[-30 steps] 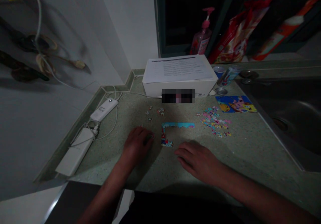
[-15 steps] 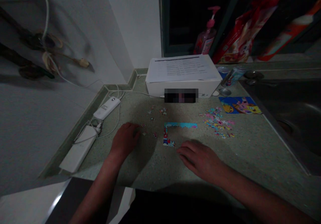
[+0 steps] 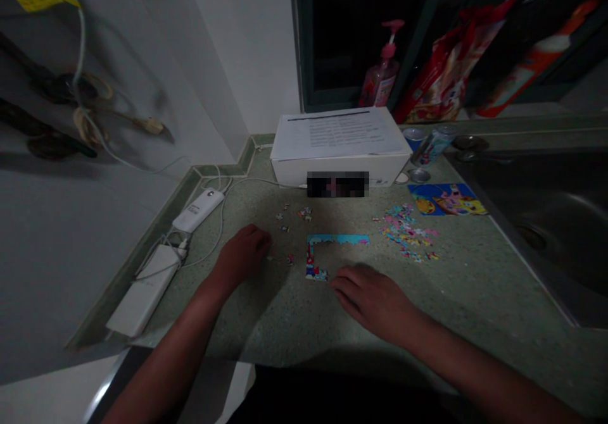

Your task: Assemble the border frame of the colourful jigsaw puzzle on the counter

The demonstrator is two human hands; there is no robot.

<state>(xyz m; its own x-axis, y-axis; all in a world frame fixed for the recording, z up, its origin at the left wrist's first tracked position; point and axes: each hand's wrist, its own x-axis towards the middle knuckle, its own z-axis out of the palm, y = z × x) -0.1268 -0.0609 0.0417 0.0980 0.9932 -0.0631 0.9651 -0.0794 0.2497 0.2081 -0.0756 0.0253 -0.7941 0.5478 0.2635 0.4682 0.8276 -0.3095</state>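
Fingers [image 3: 259,236] curled on left hand [image 3: 241,256]; right hand [image 3: 373,302] open, flat, beside the jigsaw.
Left fingertips were down over the speckled green countertop [image 3: 451,297], just beside loose jigsaw pieces [image 3: 289,259]; cannot tell if they pinched one. Right fingertips [image 3: 342,288] lay just right of the lower end of the part-built L-shaped puzzle border [image 3: 337,239], contact unclear. Small scattered pieces [image 3: 291,214] sat beyond the left hand, in front of a white box [image 3: 294,172] topped with a printed sheet [image 3: 339,134]. Larger heap of pieces [image 3: 406,231] lay right of the border, near a cartoon picture card [image 3: 446,199]. White power bank [image 3: 145,290] sat along the left wall; steel sink [image 3: 536,234] at right.
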